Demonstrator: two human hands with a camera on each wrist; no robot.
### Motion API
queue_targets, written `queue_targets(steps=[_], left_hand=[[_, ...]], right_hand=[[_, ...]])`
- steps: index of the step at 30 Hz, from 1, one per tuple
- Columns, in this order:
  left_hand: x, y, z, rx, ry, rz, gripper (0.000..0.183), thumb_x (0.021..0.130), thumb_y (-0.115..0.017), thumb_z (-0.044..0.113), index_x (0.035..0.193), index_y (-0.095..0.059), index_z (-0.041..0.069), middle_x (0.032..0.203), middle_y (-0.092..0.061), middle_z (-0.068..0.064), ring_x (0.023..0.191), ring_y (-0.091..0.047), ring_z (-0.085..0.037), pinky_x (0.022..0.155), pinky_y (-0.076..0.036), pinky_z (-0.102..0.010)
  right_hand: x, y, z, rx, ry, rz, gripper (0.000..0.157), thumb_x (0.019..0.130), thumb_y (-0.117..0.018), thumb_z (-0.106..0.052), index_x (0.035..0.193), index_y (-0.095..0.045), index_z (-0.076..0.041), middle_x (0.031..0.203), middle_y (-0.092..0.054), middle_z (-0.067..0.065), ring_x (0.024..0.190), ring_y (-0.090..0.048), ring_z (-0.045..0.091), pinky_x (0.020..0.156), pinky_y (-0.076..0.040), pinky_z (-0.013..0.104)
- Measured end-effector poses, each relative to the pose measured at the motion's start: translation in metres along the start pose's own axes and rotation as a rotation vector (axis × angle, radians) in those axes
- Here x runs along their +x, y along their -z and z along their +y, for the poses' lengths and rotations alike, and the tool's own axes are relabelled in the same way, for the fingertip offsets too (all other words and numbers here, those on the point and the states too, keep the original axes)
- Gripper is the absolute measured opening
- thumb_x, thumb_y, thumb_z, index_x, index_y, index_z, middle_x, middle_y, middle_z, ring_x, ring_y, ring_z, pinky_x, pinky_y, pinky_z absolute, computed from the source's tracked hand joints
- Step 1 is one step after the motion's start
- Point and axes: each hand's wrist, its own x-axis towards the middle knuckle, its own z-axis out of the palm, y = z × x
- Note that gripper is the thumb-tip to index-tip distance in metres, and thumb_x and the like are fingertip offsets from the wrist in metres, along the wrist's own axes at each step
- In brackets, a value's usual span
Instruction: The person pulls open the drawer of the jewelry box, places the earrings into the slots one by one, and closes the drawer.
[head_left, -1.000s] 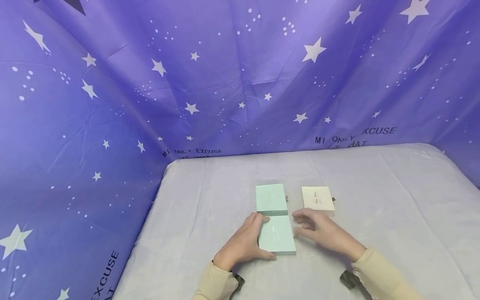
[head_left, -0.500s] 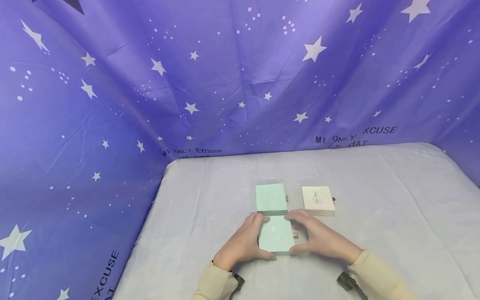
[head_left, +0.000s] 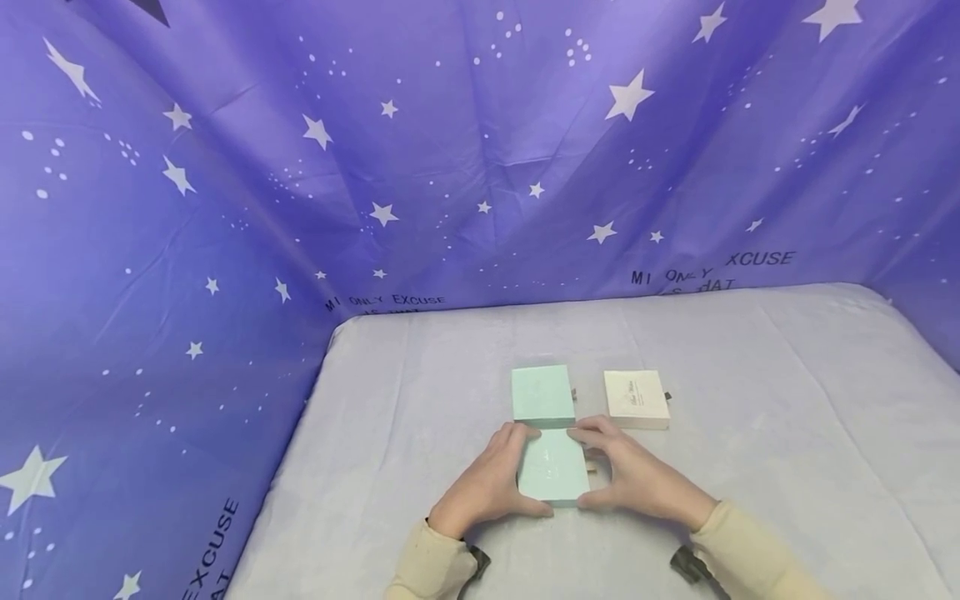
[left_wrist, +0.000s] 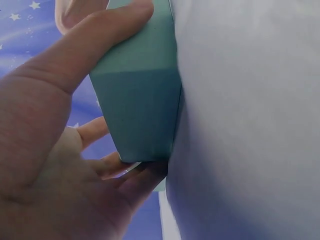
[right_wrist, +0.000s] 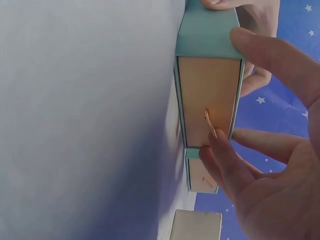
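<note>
A mint-green drawer box lies flat between my two hands. My left hand holds its left end, thumb along the near side and fingers round the far side. At the right end, my right hand grips the box between a thumb at the near corner and fingers at the far corner. In the right wrist view the pale drawer front is flush in its sleeve, and a fingertip is at or near its ribbon pull. A second mint-green box stands directly behind the first.
To the back right lies a cream box with dark lettering and a dark tab. Everything sits on a pale cloth-covered table. Purple curtains with white stars enclose the back and sides.
My right hand has moved left from beside the box and taken hold of its right end. The left hand and all the boxes look unmoved.
</note>
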Motion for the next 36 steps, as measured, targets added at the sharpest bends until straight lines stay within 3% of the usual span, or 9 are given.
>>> queue_targets(steps=[8,23,30,36], left_hand=[[-0.001,0.003,0.004,-0.006,0.016,0.016,0.099,0.063,-0.093,0.042,0.142,-0.040,0.015,0.140,-0.047,-0.003,0.125,-0.049,-0.019,0.109,-0.044,-0.038],[-0.003,0.006,0.009,-0.006,-0.021,0.083,0.101,0.064,-0.093,0.040,0.145,-0.038,0.015,0.141,-0.047,-0.003,0.127,-0.048,-0.019,0.109,-0.044,-0.039],[-0.003,0.008,0.012,-0.005,-0.064,0.133,0.102,0.065,-0.093,0.038,0.145,-0.036,0.014,0.139,-0.047,-0.003,0.123,-0.049,-0.016,0.107,-0.045,-0.036],[-0.004,0.012,0.013,0.010,-0.100,0.163,0.101,0.064,-0.093,0.039,0.145,-0.038,0.013,0.139,-0.047,-0.004,0.122,-0.049,-0.016,0.106,-0.046,-0.035]], right_hand=[[0.001,0.001,-0.003,-0.007,0.024,0.012,0.088,0.066,-0.091,-0.027,0.136,-0.052,0.006,0.137,-0.048,0.018,0.115,-0.060,0.033,0.101,-0.048,0.051],[0.001,0.013,-0.018,-0.072,0.054,0.056,0.084,0.065,-0.092,-0.023,0.136,-0.055,0.001,0.140,-0.047,0.014,0.123,-0.055,0.031,0.101,-0.049,0.048],[0.001,0.020,-0.025,-0.093,0.057,0.058,0.084,0.066,-0.091,-0.022,0.138,-0.054,0.002,0.142,-0.046,0.014,0.120,-0.056,0.026,0.100,-0.051,0.044],[0.002,0.024,-0.029,-0.093,0.060,0.062,0.084,0.066,-0.091,-0.021,0.137,-0.054,0.003,0.143,-0.045,0.016,0.122,-0.056,0.030,0.100,-0.050,0.046]])
